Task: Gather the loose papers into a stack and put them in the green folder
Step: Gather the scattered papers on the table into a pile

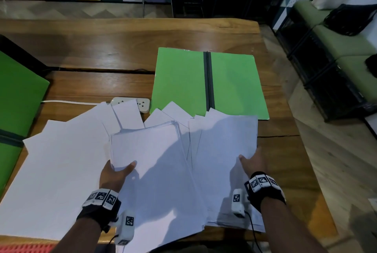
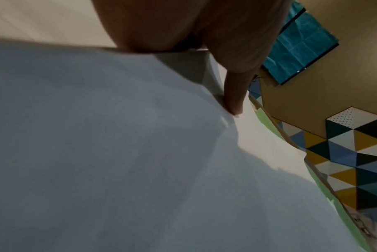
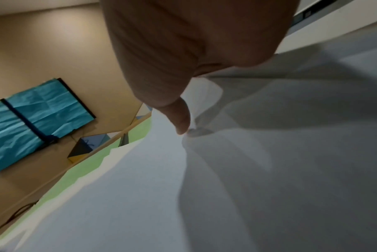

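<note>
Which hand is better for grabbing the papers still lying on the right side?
The right hand, probably. It already pinches the right-side papers, thumb on top, close to the open green folder. The left hand is busy gripping the stack.

We see white papers [image 1: 61, 171] fanned loosely across the near part of the tabletop [image 1: 122, 48], their corners pointing in different directions. A squared-up stack [image 1: 146, 146] of them is raised at its near edge above the spread, and a further bundle [image 1: 226, 150] lies to the right. The green folder [image 1: 234, 85] lies open and flat beyond them, a dark spine down its middle, its near edge partly covered by sheet corners
</note>
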Demonstrator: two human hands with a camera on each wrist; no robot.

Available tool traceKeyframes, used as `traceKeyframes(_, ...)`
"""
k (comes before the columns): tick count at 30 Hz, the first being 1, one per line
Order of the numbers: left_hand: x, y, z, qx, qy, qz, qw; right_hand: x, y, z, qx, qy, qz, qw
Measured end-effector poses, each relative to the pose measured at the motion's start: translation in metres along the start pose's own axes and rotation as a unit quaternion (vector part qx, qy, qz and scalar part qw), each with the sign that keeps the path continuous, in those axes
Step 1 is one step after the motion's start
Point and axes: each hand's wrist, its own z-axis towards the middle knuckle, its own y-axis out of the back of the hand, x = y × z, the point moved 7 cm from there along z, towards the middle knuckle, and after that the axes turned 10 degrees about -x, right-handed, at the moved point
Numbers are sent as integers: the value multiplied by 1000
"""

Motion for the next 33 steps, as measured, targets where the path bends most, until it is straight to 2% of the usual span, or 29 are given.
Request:
traceKeyframes(5,-5,-1,-3,-5,-8,-1,1000,10,14,2,26,50,29,998)
traceKeyframes(9,-2,0,1,-4,-4,14,1000,43,53,12,44,114,51,991)
traceKeyframes(16,-4,0,-2,0,6,4,1000,125,161,0,-29,254,117,960)
traceKeyframes(22,-7,0,-4,9,5,-4,1000,144,180,7,-42,277,171,945)
traceKeyframes(30,-12,4,-11,12,14,-10,1000,155,191,24,-49,228,295,926)
traceKeyframes(33,-8,3,-9,19,30,-17,999,182,164,2,0,266,273,925)
